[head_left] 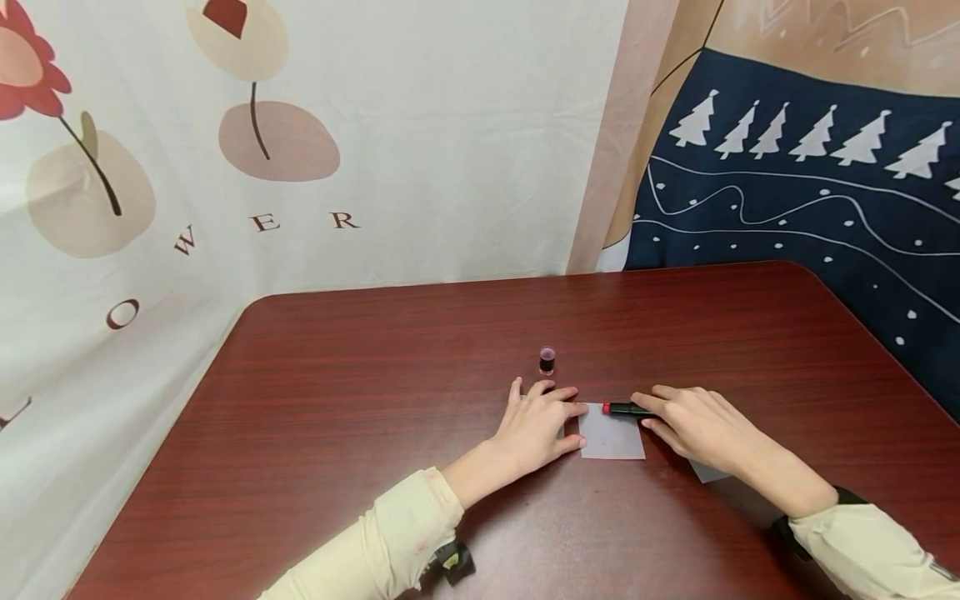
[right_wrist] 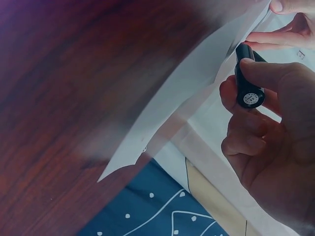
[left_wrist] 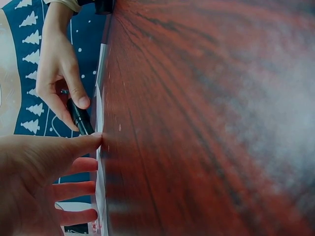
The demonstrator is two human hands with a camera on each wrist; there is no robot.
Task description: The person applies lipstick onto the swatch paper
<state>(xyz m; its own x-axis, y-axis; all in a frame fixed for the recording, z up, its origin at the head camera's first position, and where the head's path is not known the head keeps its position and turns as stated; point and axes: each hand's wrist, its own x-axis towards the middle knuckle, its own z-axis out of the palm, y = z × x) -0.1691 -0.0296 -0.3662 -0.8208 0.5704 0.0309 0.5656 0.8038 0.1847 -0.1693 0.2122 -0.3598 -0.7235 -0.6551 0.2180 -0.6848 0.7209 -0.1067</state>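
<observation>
A black lipstick (head_left: 628, 409) with a red tip lies level over a small white sheet of paper (head_left: 611, 442) on the table. My right hand (head_left: 701, 425) pinches its tube between thumb and fingers; the right wrist view shows a round white label on the base of the tube. With fingers spread, my left hand (head_left: 531, 429) rests on the left edge of the sheet. In the left wrist view the left hand's thumb (left_wrist: 88, 143) touches the paper near the lipstick. Whether the tip touches the paper I cannot tell.
Just beyond my left hand stands a small clear and dark cap-like cylinder (head_left: 547, 360). Another piece of paper (head_left: 708, 473) lies partly under my right hand. The dark red wooden table (head_left: 337, 400) meets a printed cloth (head_left: 450, 167) at its far edge.
</observation>
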